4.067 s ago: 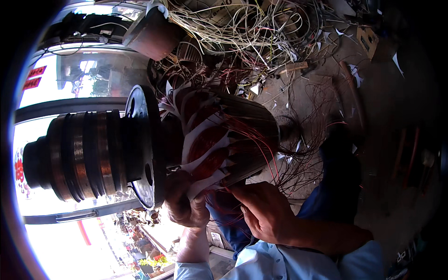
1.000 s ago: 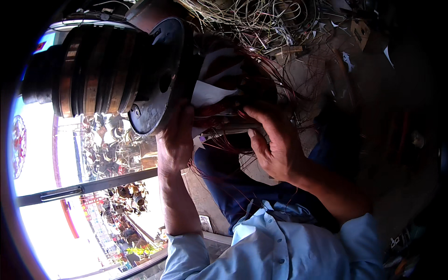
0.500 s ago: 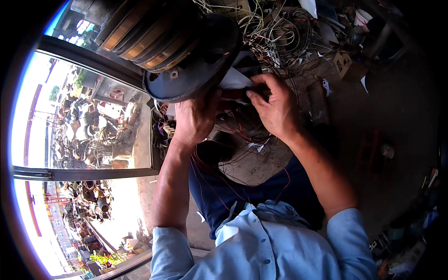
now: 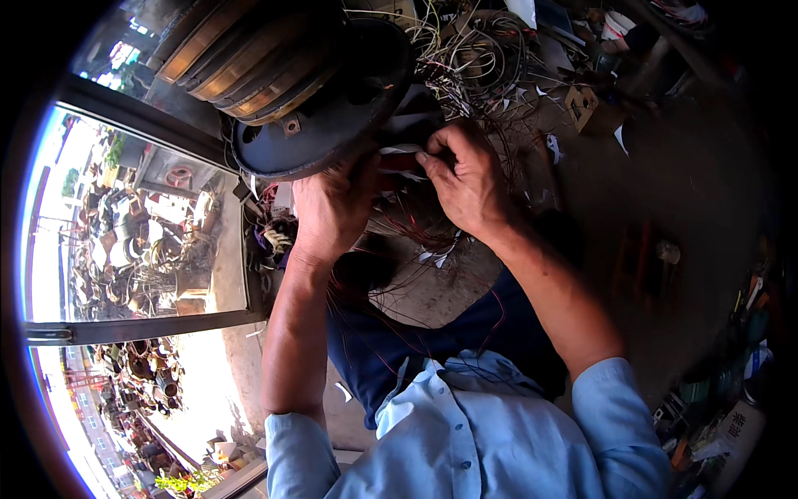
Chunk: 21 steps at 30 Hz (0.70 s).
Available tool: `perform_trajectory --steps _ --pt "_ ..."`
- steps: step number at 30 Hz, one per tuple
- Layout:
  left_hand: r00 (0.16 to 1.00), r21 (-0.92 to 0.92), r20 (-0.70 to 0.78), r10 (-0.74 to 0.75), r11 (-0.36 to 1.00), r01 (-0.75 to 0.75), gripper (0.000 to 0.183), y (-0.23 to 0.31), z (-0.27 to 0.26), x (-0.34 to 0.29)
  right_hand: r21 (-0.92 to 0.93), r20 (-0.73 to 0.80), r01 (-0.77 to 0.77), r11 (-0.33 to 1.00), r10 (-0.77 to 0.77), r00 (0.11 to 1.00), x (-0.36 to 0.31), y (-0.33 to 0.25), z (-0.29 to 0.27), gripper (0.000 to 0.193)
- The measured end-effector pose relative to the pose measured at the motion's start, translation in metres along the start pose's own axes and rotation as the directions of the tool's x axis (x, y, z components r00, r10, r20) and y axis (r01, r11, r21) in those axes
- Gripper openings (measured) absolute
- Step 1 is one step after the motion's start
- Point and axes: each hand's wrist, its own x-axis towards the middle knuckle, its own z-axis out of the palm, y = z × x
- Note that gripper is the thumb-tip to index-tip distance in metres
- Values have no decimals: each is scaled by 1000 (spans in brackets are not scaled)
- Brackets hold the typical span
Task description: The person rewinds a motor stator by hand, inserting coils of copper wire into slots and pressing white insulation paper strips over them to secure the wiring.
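A dark round disc (image 4: 299,150) with banded, copper-coloured rings (image 4: 249,71) above it leans in from the upper left. Just below its rim is my left hand (image 4: 328,208), its fingers curled into shadow around something I cannot make out. My right hand (image 4: 470,183) pinches the edge of a thin white sheet (image 4: 403,150) between thumb and forefinger, beside the disc's lower right side. Thin reddish wires (image 4: 407,226) hang beneath both hands and trail over my lap. Shadow hides most of what lies between the hands.
Tangled pale wires (image 4: 478,54) lie on the floor beyond my hands, with a cardboard box (image 4: 588,110) and white scraps (image 4: 554,148) to their right. A framed glass door (image 4: 150,327) stands at left. Assorted items (image 4: 715,407) line the lower right.
The white sheet shows as a narrower strip now, and my right hand has drawn slightly closer to the left. The whole view has shifted a little.
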Motion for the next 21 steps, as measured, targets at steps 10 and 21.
perform_trajectory --steps 10,21 --pt "993 -512 52 -105 851 117 13 8 12 -2 -101 -80 102 990 -110 991 3 -2 -1 21" --pt "971 -108 122 -204 970 217 30 6 3 8 -90 -228 278 956 -291 929 -30 -9 -105 25"
